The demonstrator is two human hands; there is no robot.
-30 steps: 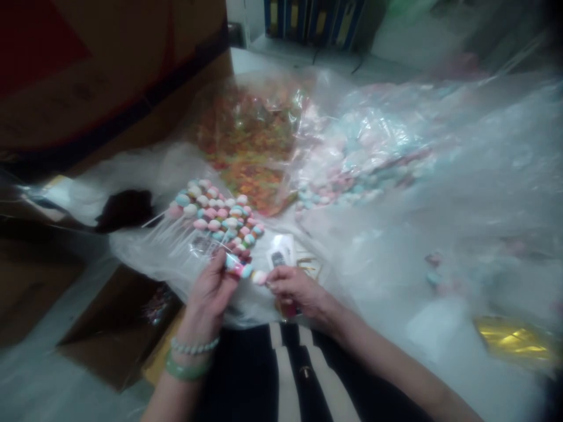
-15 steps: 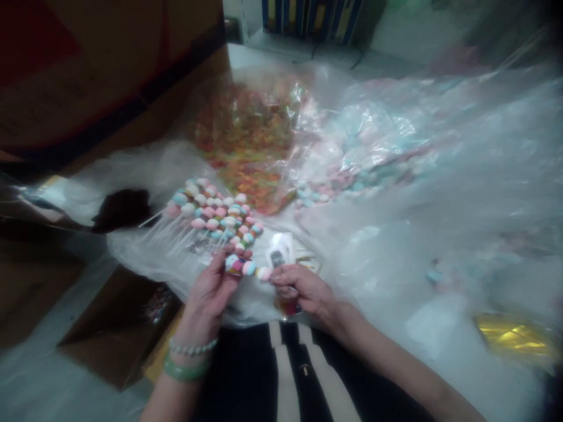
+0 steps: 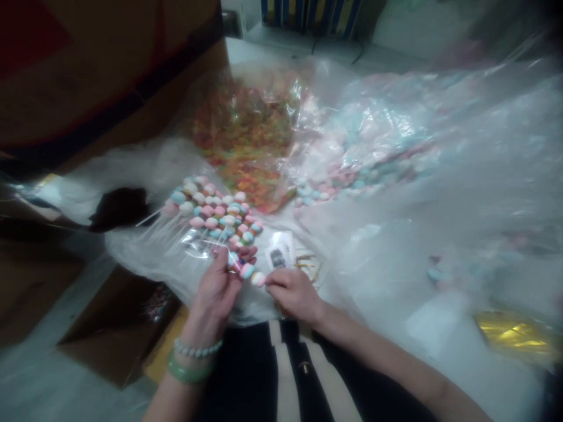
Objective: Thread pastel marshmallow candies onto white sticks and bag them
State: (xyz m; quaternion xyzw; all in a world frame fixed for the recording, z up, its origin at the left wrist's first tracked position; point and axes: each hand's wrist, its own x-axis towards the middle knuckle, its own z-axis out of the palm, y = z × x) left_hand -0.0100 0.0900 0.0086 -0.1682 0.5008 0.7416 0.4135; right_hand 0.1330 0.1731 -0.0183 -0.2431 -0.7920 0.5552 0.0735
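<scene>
Through the head camera I monitor two bare hands above the near edge of the worktop point(image 3: 488, 381). The candy skewer point(image 3: 247, 271) is located between them, raised in front of the dark garment point(image 3: 246, 375) and slanting down toward the right.

Left hand point(image 3: 223, 281): closed, gripping the candy skewer at its left end, thumb on the near side and fingers beyond. The left wrist carries a beaded bracelet point(image 3: 197, 350) and a green bangle point(image 3: 189, 370).

Right hand point(image 3: 294, 293): thumb and forefinger closed on the opposite end, against the last pale sweet. I cannot tell whether they pinch the sweet or its tip.

Surrounding items: a group of finished skewers point(image 3: 215, 214) lies just beyond the left hand, white sticks pointing left, pink, blue and white sweets toward the right. A white packet point(image 3: 280, 249) with a dark printed patch lies just beyond the right hand; thin gold strips point(image 3: 310, 264) lie beside it. Farther back, I note a clear bag of orange and green pieces point(image 3: 255, 170) next to a clear bag of pastel sweets point(image 3: 365, 140). A gold foil piece point(image 3: 512, 334) sits at far right. A large carton point(image 3: 132, 88) stands at upper left.
</scene>
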